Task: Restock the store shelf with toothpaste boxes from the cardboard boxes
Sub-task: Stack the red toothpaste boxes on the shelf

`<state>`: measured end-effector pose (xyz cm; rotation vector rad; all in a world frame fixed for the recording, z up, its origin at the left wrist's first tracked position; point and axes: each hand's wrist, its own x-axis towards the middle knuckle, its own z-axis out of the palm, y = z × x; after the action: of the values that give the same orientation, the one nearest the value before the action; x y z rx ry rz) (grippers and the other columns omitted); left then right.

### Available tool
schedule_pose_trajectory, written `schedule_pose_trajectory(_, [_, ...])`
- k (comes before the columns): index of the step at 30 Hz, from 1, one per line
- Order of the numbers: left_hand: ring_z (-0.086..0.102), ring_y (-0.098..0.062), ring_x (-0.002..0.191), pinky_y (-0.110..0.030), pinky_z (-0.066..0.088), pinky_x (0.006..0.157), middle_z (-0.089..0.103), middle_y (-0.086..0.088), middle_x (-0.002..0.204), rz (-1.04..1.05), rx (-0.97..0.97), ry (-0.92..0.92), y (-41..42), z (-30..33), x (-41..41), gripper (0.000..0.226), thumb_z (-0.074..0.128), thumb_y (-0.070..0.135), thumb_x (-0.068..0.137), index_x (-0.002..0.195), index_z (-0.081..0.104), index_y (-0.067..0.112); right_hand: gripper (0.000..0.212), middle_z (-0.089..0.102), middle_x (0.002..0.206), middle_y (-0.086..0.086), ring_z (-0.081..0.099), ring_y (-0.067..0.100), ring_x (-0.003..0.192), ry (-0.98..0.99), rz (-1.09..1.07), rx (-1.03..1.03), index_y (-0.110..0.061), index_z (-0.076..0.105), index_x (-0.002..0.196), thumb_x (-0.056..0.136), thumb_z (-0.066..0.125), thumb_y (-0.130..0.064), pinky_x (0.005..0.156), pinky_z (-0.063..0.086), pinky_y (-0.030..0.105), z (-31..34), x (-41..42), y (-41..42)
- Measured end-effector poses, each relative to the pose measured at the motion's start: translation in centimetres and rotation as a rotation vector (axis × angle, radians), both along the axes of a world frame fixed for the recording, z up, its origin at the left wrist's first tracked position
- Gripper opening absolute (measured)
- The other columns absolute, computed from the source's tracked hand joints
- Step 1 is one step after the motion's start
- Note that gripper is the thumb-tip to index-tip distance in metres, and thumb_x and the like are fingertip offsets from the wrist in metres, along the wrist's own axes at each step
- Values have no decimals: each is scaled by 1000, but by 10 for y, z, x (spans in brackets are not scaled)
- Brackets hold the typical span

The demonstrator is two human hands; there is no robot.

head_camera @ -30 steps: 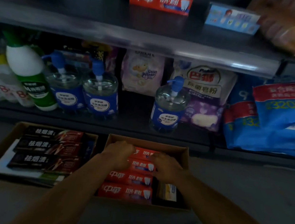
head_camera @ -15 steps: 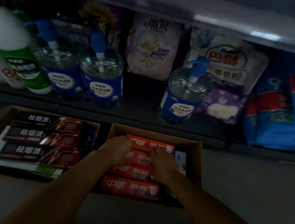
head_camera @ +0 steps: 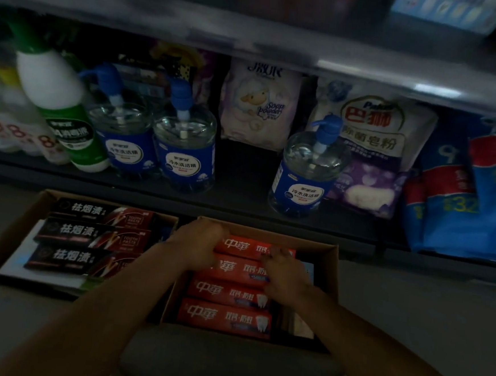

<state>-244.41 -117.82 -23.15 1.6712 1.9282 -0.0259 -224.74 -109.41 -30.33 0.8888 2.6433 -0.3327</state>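
Red toothpaste boxes (head_camera: 249, 272) sit in the right-hand cardboard box (head_camera: 327, 271); our left hand (head_camera: 199, 245) and right hand (head_camera: 284, 275) curl round both ends, probably to lift a bunch together.

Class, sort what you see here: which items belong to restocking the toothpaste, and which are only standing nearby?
Part of the job:
red toothpaste boxes
right cardboard box
black toothpaste boxes
left cardboard box
left hand
right hand

Only nearby:
pump bottles
green-and-white bottle
soap powder bags
blue bags
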Motion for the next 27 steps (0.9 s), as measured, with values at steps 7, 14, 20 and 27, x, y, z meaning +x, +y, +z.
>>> schedule_pose_trajectory(7, [59,-14,105,-35,52,89,63,2,116,-38,107,90,-6,91,11,47,74,28,77,122,60,22,52,47,124,6,45,21,115,62,57,114,-15,54,123,82,66,-44,92,44,36,105,23,1])
schedule_pose_trajectory(14, [53,-18,119,-31,45,99,56,-3,133,-70,282,256,-29,203,32,61,72,34,81,135,52,15,42,53,114,5,52,21,106,190,83,340,-16,56,106,79,67,-46,83,47,35,227,46,-12])
schedule_pose_trajectory(20, [60,-17,101,-31,49,85,65,0,117,-70,466,366,-42,302,36,47,73,38,79,121,61,19,45,54,111,4,54,23,102,281,82,515,-18,55,105,74,72,-46,76,39,29,331,55,-18])
schedule_pose_trajectory(27, [56,-14,117,-24,43,98,57,-1,134,29,598,304,-35,379,19,65,75,33,81,138,49,15,44,50,115,5,50,24,110,378,44,696,-16,54,112,77,68,-39,75,42,32,405,52,-5])
